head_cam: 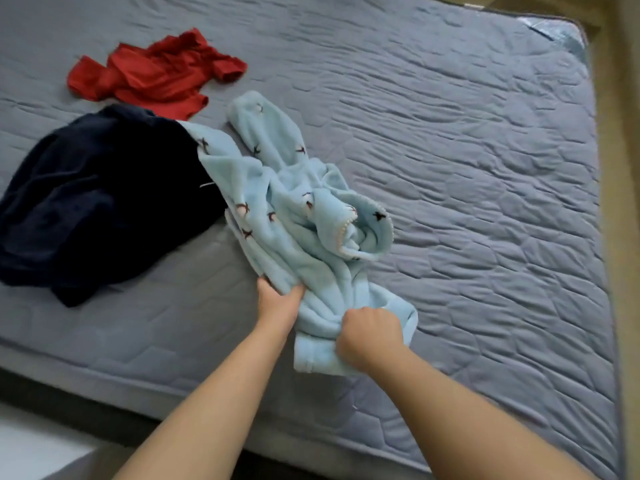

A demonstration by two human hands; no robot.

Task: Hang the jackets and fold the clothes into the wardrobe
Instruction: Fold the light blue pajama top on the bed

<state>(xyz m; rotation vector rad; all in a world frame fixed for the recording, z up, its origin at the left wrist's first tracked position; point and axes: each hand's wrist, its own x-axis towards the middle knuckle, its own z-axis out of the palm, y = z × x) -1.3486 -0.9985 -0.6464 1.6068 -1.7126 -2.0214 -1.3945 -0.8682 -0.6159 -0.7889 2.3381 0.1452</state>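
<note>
A light blue fleece garment point(298, 216) with small dark bird prints lies crumpled on the grey quilted mattress point(467, 168), near its front edge. My left hand point(278, 299) grips a fold at the garment's near left side. My right hand point(370, 336) is a closed fist gripping the bunched near end of the same garment. A dark navy garment point(97, 202) lies in a heap to the left, touching the blue one. A red garment point(156, 74) lies crumpled farther back on the left.
The mattress's right half is bare quilt. Its front edge point(138, 382) runs diagonally below my arms, with pale floor point(34, 448) at the lower left. A wooden frame point(616, 133) borders the right side.
</note>
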